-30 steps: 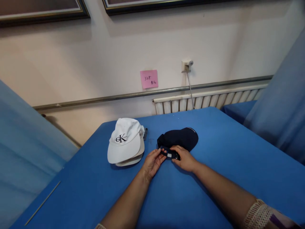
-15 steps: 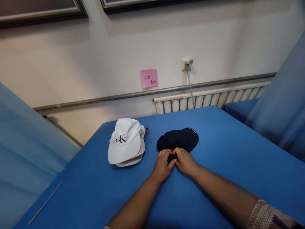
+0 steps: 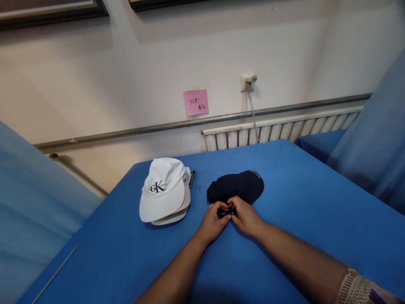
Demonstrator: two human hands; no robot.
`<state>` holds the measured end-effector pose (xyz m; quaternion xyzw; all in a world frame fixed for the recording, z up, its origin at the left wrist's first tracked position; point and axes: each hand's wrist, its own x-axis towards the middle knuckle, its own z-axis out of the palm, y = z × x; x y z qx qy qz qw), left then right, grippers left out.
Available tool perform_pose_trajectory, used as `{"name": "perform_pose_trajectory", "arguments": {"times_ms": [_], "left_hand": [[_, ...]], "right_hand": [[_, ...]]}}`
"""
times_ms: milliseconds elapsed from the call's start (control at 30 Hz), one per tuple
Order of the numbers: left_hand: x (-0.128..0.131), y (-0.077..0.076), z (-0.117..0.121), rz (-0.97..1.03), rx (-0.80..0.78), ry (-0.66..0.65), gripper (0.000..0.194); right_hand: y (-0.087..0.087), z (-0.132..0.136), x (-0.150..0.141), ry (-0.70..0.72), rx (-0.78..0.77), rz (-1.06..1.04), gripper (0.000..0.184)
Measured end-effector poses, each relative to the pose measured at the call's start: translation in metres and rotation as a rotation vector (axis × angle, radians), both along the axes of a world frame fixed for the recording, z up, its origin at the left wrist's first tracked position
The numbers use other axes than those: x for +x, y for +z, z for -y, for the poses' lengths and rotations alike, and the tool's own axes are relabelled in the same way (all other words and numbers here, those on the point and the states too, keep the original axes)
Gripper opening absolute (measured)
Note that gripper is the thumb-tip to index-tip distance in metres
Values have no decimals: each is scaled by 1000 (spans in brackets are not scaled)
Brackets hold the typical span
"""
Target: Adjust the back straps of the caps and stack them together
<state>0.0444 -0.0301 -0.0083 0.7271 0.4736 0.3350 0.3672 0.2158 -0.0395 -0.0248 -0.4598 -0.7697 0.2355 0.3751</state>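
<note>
A dark navy or black baseball cap (image 3: 236, 185) lies on its side on the blue table, its brim to the right with small white lettering along the edge. At its near side, my left hand (image 3: 213, 219) and my right hand (image 3: 245, 216) meet, fingers pinched on a short glossy black strap (image 3: 227, 212) that appears to be the cap's back strap. Whether a buckle is on it cannot be made out. Left of the hands rests a stack of light caps, topped by a white cap (image 3: 163, 188) with black letters.
The blue table (image 3: 284, 261) reaches back to a white radiator (image 3: 275, 133) and a metal rail (image 3: 152, 128). A thin stick (image 3: 55, 273) lies at the left edge. Blue curtains hang at both sides. A pink note (image 3: 195, 102) and a socket (image 3: 247, 83) are on the wall.
My fingers have shifted slightly on the strap, and more of it shows between them. The left hand sits a little lower and further left. The view has tilted slightly.
</note>
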Motion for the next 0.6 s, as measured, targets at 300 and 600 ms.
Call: {"name": "perform_pose_trajectory", "arguments": {"times_ms": [300,600], "left_hand": [[-3,4,3,-19,-17,-2,24],[-5,5,0,388,-280,43,28]], "right_hand": [[6,2,-1,41,19,-3,45],[14,6,-3,93,26,-39,42]]}}
